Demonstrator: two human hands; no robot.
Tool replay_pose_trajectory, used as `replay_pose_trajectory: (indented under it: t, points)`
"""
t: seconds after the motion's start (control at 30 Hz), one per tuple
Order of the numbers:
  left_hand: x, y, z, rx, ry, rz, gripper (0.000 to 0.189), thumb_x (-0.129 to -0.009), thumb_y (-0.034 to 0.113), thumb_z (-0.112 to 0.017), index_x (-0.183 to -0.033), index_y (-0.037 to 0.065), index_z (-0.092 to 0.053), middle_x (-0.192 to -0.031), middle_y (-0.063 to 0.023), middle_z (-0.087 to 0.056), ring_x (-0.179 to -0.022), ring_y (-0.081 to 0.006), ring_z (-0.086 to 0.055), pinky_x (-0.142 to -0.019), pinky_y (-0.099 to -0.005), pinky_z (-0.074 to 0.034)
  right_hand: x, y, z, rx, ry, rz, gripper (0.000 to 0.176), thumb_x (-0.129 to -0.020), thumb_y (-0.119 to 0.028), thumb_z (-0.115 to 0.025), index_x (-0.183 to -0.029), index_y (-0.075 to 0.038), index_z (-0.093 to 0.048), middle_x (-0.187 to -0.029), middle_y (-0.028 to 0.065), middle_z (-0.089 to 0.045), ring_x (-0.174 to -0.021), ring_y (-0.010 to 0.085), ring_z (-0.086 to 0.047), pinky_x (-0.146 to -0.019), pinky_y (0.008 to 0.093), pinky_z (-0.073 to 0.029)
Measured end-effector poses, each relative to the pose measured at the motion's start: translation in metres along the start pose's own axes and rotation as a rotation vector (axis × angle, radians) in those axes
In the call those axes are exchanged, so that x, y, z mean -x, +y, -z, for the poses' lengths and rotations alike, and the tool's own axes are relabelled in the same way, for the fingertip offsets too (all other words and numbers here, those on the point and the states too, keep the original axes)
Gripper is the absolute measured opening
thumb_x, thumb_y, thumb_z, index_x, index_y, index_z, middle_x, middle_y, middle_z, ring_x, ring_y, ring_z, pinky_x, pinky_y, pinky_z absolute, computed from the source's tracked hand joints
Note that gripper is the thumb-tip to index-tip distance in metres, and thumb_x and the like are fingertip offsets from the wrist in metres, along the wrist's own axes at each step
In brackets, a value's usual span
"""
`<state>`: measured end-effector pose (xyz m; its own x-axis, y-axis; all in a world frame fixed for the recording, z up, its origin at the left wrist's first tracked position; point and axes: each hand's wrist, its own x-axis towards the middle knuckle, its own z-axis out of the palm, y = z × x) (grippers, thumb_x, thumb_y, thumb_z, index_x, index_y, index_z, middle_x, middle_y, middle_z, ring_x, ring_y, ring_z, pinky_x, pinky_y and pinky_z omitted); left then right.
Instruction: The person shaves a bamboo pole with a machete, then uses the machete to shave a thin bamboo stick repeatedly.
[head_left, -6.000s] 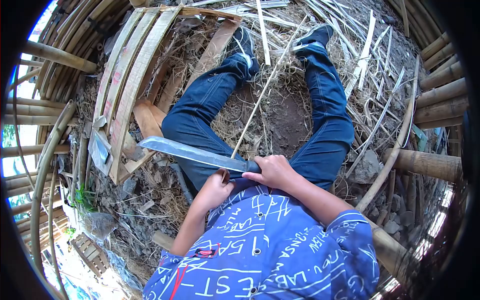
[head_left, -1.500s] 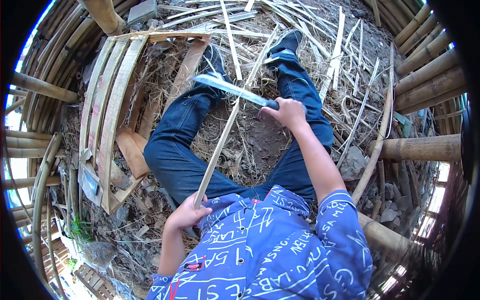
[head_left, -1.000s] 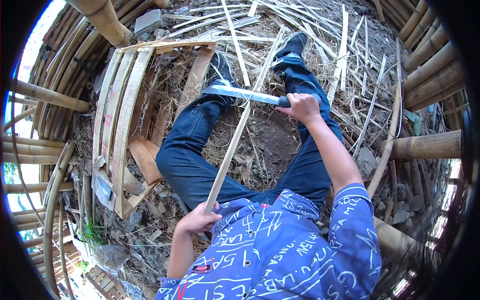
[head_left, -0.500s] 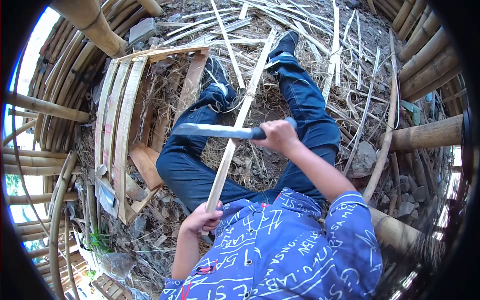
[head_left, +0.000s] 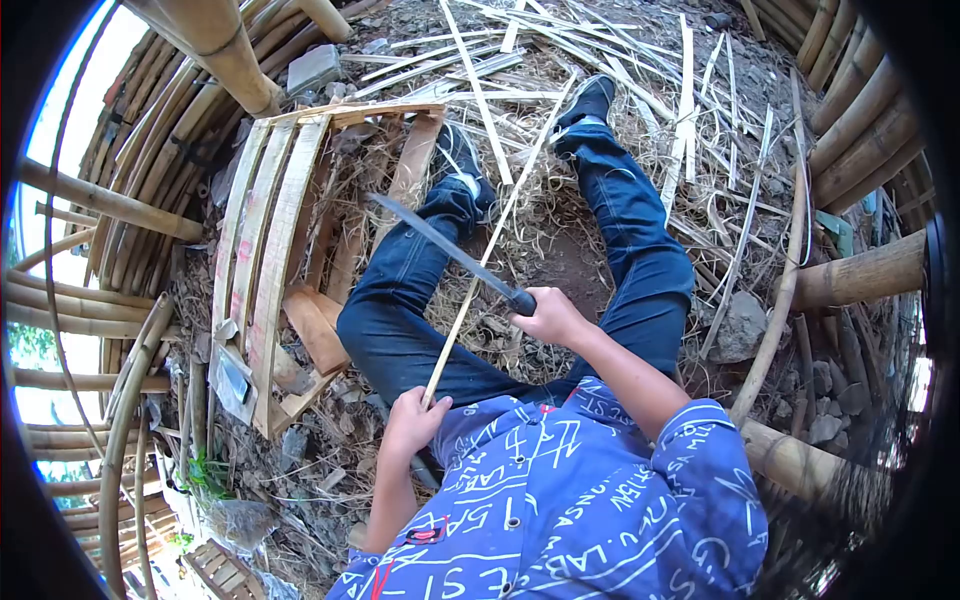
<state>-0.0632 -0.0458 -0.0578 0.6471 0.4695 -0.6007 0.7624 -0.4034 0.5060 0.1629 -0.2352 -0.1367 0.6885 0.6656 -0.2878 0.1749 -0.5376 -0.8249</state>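
Note:
Between my legs runs a long bamboo strip (head_left: 468, 300), seen edge-on as a thin pale line. My left hand (head_left: 414, 422) is closed around its near end, close to my waist. In my right hand (head_left: 552, 314) is the dark handle of a machete (head_left: 440, 240). The blade points up and left, its flat narrow in this view, and it crosses the strip a little above the handle. The strip's far end reaches toward my right shoe (head_left: 588, 100).
A wooden slatted crate (head_left: 277, 215) stands beside my left leg. Several pale split strips (head_left: 686, 100) lie over shavings on the ground ahead. A rock (head_left: 738, 325) lies right of my knee. Bamboo poles (head_left: 862, 268) stick in from the right, and others (head_left: 110, 198) from the left.
The strip has turned from its broad face to its thin edge. The machete's blade has swung to a steeper slant, tip up and left. My left hand has rotated around the strip's end.

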Motion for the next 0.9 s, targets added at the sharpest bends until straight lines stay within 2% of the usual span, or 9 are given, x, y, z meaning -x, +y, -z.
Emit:
replay_pose_trajectory:
  t: [0.07,0.2,0.33,0.4,0.43,0.5,0.6,0.83,0.9]
  points:
    - [-0.001,-0.001,0.002,0.122,-0.09,-0.044,0.034,-0.079,0.023,-0.075,-0.071,0.0,-0.051,-0.058,-0.0057,-0.05,-0.055,-0.0131,-0.045,-0.051,-0.0322,-0.04,0.005,0.002,-0.004,-0.088,-0.023,-0.038,0.035,-0.071,-0.032,-0.071,-0.081,0.001,-0.068,-0.068,0.0197,-0.065,-0.066,0.0307,-0.066,-0.065,0.0402,-0.051]
    - [-0.004,-0.004,0.005,0.259,-0.191,-0.096,0.033,-0.077,0.019,-0.077,-0.074,0.002,-0.049,-0.061,-0.0009,-0.044,-0.057,-0.0105,-0.039,-0.051,-0.0311,-0.038,0.026,-0.011,-0.011,-0.152,-0.084,-0.031,0.043,-0.073,-0.04,-0.073,-0.078,0.003,-0.066,-0.063,0.0141,-0.065,-0.06,0.0207,-0.064,-0.06,0.0367,-0.05]
    - [0.004,0.01,0.007,0.175,-0.108,-0.088,0.031,-0.078,0.019,-0.075,-0.076,-0.001,-0.052,-0.062,-0.0048,-0.049,-0.057,-0.0127,-0.042,-0.053,-0.0326,-0.04,0.042,-0.027,-0.021,-0.159,-0.104,0.055,0.053,-0.078,-0.052,-0.071,-0.08,0.001,-0.068,-0.067,0.0172,-0.066,-0.065,0.0268,-0.067,-0.064,0.039,-0.051]
    - [0.006,0.016,0.008,0.069,-0.082,-0.053,0.03,-0.078,0.019,-0.072,-0.086,-0.006,-0.059,-0.071,-0.0153,-0.061,-0.061,-0.0223,-0.056,-0.061,-0.0363,-0.047,0.049,-0.043,-0.016,-0.111,-0.242,-0.034,0.058,-0.082,-0.058,-0.064,-0.082,0.0,-0.069,-0.071,0.0207,-0.067,-0.069,0.0341,-0.067,-0.067,0.043,-0.051]
    - [0.007,0.016,0.006,0.068,-0.083,-0.051,0.03,-0.078,0.019,-0.072,-0.086,-0.006,-0.059,-0.071,-0.0153,-0.061,-0.061,-0.0223,-0.056,-0.061,-0.0363,-0.047,0.052,-0.049,-0.016,-0.112,-0.243,-0.035,0.058,-0.082,-0.058,-0.064,-0.082,0.0,-0.069,-0.071,0.0207,-0.067,-0.069,0.0341,-0.067,-0.067,0.043,-0.051]
    - [0.007,0.015,0.003,0.078,-0.06,-0.107,0.036,-0.08,0.02,-0.069,-0.099,-0.01,-0.061,-0.086,-0.0266,-0.066,-0.077,-0.0361,-0.066,-0.073,-0.0397,-0.05,0.056,-0.057,-0.019,0.034,-0.287,0.045,0.06,-0.085,-0.061,-0.059,-0.085,-0.002,-0.07,-0.074,0.0229,-0.066,-0.072,0.0392,-0.066,-0.07,0.0463,-0.051]
    - [0.004,0.006,-0.005,0.098,-0.059,-0.137,0.038,-0.081,0.02,-0.066,-0.104,-0.01,-0.061,-0.093,-0.0306,-0.066,-0.091,-0.0426,-0.065,-0.08,-0.0408,-0.05,0.061,-0.062,-0.025,0.032,-0.291,0.106,0.059,-0.085,-0.061,-0.059,-0.085,-0.002,-0.07,-0.073,0.0238,-0.066,-0.072,0.041,-0.065,-0.07,0.0477,-0.051]
    - [0.013,0.019,-0.007,0.037,-0.037,-0.037,0.034,-0.085,0.023,-0.061,-0.1,-0.008,-0.059,-0.092,-0.0325,-0.063,-0.093,-0.0468,-0.061,-0.078,-0.0445,-0.048,0.061,-0.057,-0.026,0.127,-0.26,0.204,0.061,-0.085,-0.062,-0.057,-0.083,-0.002,-0.068,-0.069,0.0228,-0.065,-0.069,0.042,-0.065,-0.066,0.0485,-0.052]
    - [0.014,0.017,-0.01,0.003,-0.02,-0.074,0.029,-0.086,0.018,-0.061,-0.101,-0.007,-0.06,-0.083,-0.026,-0.064,-0.075,-0.0349,-0.064,-0.071,-0.0389,-0.048,0.061,-0.055,-0.023,0.166,-0.25,0.227,0.061,-0.085,-0.063,-0.057,-0.082,-0.002,-0.068,-0.068,0.0227,-0.064,-0.068,0.0419,-0.065,-0.066,0.0485,-0.052]
